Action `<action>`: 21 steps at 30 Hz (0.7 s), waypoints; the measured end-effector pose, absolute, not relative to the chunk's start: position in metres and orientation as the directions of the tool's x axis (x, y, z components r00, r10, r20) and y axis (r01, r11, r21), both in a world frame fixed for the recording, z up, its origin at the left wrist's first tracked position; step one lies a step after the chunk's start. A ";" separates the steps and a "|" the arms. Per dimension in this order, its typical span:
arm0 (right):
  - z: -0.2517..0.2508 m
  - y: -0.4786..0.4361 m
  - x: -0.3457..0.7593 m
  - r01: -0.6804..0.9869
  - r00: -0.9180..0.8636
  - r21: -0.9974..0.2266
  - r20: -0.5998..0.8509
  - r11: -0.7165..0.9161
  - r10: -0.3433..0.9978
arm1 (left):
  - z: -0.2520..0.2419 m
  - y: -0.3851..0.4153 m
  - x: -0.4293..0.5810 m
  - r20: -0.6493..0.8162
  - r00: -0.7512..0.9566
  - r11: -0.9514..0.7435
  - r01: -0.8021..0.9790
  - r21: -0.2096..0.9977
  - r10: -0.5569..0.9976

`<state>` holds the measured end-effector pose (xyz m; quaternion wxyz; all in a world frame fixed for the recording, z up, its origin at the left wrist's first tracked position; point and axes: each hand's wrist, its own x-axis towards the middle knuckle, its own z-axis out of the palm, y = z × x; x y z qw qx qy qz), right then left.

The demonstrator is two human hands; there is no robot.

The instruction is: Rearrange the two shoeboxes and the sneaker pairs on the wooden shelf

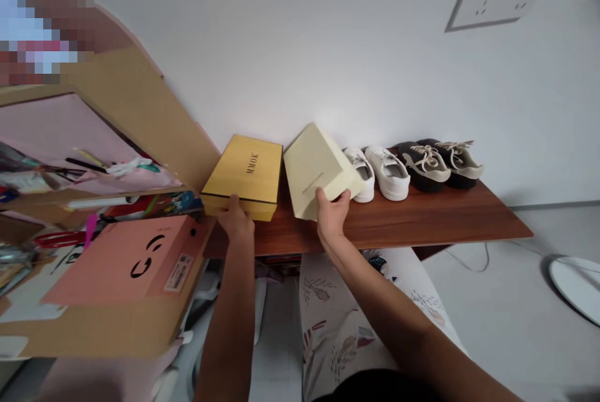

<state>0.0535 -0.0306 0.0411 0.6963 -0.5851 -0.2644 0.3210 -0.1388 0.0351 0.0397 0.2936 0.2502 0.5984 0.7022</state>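
Matt yellow cardboard box [246, 175], matt cream cardboard box [315, 170], smooth reddish wood-look shelf [422, 217], white leather-look sneakers [379, 172].

The yellow box [246, 174] reads "MMOK"; the cream box [313, 170] print is illegible.

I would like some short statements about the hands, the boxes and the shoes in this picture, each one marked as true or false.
1. The left hand lies on the front edge of the yellow box. True.
2. The right hand holds a pink box. False: it holds the cream box, which is tilted. The pink box lies further left, and no hand touches it.
3. Two pairs of shoes stand on the wooden shelf. True: the white shoes and the dark shoes.
4. The dark shoes stand directly beside the cream box. False: the white shoes stand beside it, and the dark shoes come after them.
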 end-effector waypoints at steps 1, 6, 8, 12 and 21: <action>0.044 -0.037 0.057 0.066 0.609 -0.988 0.150 0.139 0.779 | 0.037 0.029 -0.139 0.127 -0.710 -0.149 0.031 0.988 0.693; 0.041 -0.054 0.072 0.778 -0.019 -0.508 0.569 0.369 0.822 | 0.019 0.000 -0.154 0.601 -0.255 -0.208 0.778 0.593 0.758; 0.032 -0.049 0.074 0.852 -0.156 -0.344 0.554 0.395 0.818 | 0.011 -0.006 -0.161 0.594 -0.008 -0.273 0.883 0.382 0.805; 0.012 -0.034 0.076 0.884 -0.267 -0.214 0.498 0.416 0.825 | -0.001 -0.006 -0.170 0.510 0.243 -0.337 0.936 0.099 0.825; -0.033 -0.033 0.078 0.905 -0.275 -0.197 0.401 0.376 0.874 | -0.021 0.007 -0.177 0.323 0.361 -0.379 0.926 -0.010 0.875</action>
